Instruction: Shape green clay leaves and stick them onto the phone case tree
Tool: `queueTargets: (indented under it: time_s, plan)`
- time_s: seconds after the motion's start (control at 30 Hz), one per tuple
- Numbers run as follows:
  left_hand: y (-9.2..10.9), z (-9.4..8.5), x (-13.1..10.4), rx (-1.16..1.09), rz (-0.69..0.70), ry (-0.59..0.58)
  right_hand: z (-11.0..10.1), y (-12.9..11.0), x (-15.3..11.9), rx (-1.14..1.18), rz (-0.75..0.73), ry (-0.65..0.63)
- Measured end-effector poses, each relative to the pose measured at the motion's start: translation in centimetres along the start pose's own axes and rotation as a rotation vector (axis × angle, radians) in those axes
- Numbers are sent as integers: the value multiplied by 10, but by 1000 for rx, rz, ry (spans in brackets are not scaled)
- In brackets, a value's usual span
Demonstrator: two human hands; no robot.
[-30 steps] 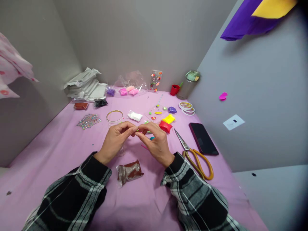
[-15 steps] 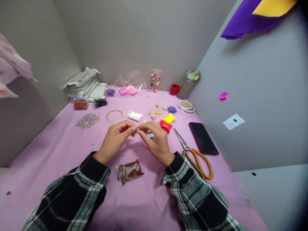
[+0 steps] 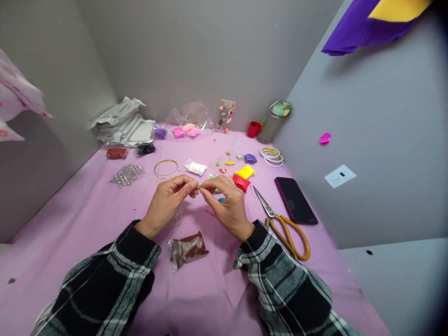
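Observation:
My left hand [image 3: 166, 203] and my right hand [image 3: 229, 203] meet over the middle of the table, each with thumb and forefinger pinched. A tiny green piece [image 3: 200, 187], perhaps clay, shows between their fingertips; most of it is covered. Under my left hand lies a clear plastic piece [image 3: 176, 218], partly hidden. A pink stick [image 3: 210, 213] and a blue bit [image 3: 221, 199] peek out by my right hand, with a red packet [image 3: 241, 183] just beyond it. Nearer to me, between the forearms, rests a brown clay packet [image 3: 194, 249] in clear wrap.
Large scissors [image 3: 271, 212] and a phone [image 3: 296, 200] lie on the right. Behind are a white packet [image 3: 195, 167], a yellow packet [image 3: 245, 171], a bangle [image 3: 155, 169], tape rolls [image 3: 271, 154] and a clear sheet with charms [image 3: 213, 164]. A bottle [image 3: 275, 123] stands at the back wall.
Both hands stay in nearly the same place. The fingertips have shifted very slightly around the green piece; nothing else has moved.

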State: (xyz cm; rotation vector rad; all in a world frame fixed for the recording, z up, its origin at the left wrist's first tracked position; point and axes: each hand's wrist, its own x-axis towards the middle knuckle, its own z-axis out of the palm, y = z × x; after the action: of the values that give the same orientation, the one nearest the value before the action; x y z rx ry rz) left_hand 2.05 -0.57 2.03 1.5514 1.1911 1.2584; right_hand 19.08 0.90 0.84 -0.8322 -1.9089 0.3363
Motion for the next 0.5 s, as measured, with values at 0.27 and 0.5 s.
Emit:
queueTargets:
  time_s: [0.27,0.5]
  plan:
    - [0,0,0,-22,-16,-29,1,6,-2,21,3,29]
    - [1,0,0,-33,-31,-33,1,5,-1,3,0,26]
